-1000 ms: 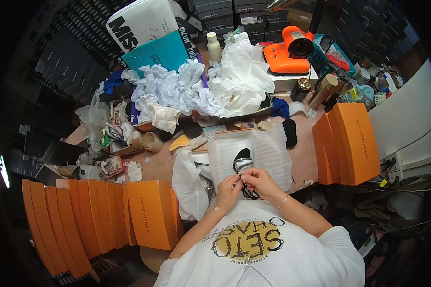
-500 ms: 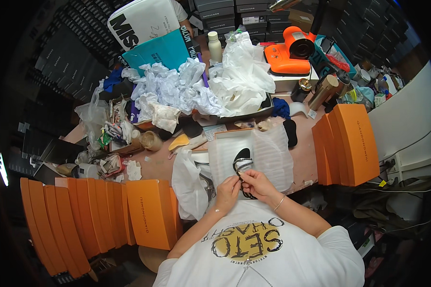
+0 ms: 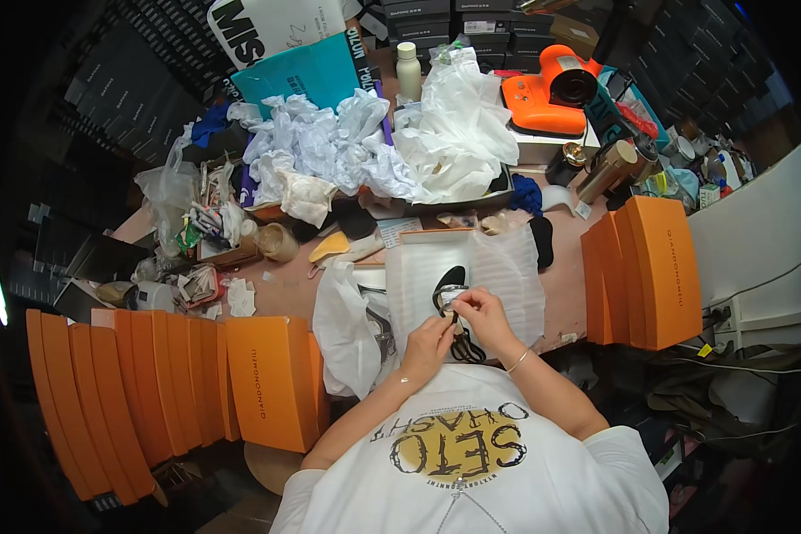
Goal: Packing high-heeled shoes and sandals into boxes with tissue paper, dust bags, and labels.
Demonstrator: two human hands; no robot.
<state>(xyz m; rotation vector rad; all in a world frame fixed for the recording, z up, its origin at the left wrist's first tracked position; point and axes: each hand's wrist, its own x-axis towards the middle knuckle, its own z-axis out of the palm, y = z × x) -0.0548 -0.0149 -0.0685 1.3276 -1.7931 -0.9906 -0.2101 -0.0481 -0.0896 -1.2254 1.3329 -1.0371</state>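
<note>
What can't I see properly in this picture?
All in the head view:
- Part of the black shoe: hidden by the left hand and right hand.
- What those hands pinch, if anything: too small to make out.
- Whatever lies under the crumpled white paper: covered by it.
- The top of the big white bag: cut off by the upper edge.
- The insides of the orange boxes: hidden by their walls.
</note>
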